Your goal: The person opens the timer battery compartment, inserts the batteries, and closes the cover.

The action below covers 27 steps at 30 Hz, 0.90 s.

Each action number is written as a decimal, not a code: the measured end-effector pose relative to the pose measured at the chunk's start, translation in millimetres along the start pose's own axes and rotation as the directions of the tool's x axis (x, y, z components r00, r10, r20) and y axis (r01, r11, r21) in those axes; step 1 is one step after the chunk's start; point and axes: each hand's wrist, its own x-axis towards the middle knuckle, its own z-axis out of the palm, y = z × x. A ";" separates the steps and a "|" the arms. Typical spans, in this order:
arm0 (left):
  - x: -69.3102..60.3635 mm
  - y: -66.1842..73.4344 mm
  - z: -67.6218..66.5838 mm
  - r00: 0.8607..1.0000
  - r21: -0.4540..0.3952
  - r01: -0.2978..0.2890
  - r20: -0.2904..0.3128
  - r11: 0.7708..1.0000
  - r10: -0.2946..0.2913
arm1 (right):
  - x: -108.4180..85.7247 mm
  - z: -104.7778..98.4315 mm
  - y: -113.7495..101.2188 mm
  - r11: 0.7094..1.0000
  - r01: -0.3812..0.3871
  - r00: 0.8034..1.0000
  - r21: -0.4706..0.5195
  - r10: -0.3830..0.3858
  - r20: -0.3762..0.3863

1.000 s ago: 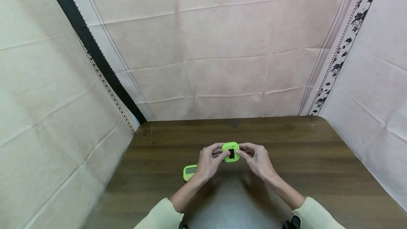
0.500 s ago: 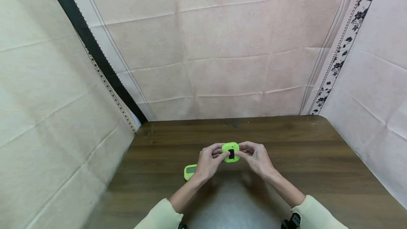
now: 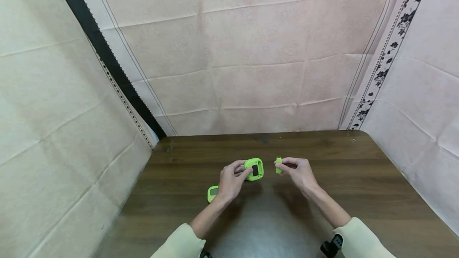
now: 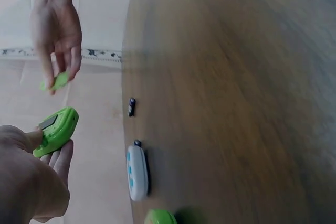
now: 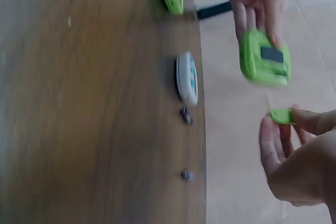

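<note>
My left hand (image 3: 231,180) grips a small lime-green electronic device (image 3: 257,163) by its left side, thumb on the face. A dark rectangle (image 5: 272,54) shows on that face. Off to the right, apart from the device, my right hand (image 3: 299,173) pinches a small flat green cover piece (image 3: 278,165) between thumb and fingers. Both hands are raised above the table. A second green device (image 3: 212,192) with a grey display lies on the table, partly hidden behind my left forearm.
On the brown wooden table (image 3: 340,194), the wrist views show a white device (image 4: 137,173) with blue buttons. Near it lie a small dark object (image 4: 132,107) and another small dark, round-looking object (image 5: 186,174), too blurred to identify. Pale cloth (image 3: 258,63) hangs beyond the table.
The green cover piece has come away from the device in my right hand, which moved right. My left hand shifted slightly left with the device, now a little turned.
</note>
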 end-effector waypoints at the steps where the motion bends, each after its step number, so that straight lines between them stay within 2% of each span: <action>1: 0.2 -2.2 -1.8 1.000 0.001 0.006 -0.005 1.000 -0.006 | 1.8 -3.4 3.6 1.000 0.001 1.000 -0.018 -0.001 0.014; 4: 0.3 -7.7 -6.3 1.000 -0.002 0.017 -0.005 1.000 -0.017 | 7.0 -10.7 19.9 0.993 0.032 0.997 -0.117 -0.023 0.076; 8: 0.3 -13.0 -9.3 1.000 -0.018 0.020 0.014 1.000 -0.020 | 13.2 -11.6 41.9 0.960 0.079 0.990 -0.268 -0.043 0.136; 11: 0.6 -15.7 -10.6 1.000 -0.014 0.016 0.024 1.000 -0.016 | 18.1 -9.3 52.5 0.921 0.133 0.983 -0.365 -0.075 0.170; 17: 0.9 -21.2 -13.2 0.999 0.016 0.031 0.042 0.999 -0.032 | 22.7 -4.4 62.3 0.814 0.262 0.957 -0.518 -0.152 0.247; 22: 0.3 -24.7 -18.1 0.997 0.005 0.056 0.047 0.998 -0.056 | 25.0 -3.3 64.5 0.767 0.278 0.957 -0.578 -0.166 0.240; 27: 0.1 -28.5 -22.3 0.997 -0.009 0.073 0.038 0.997 -0.073 | 35.7 -6.8 65.0 0.766 0.280 0.960 -0.579 -0.220 0.173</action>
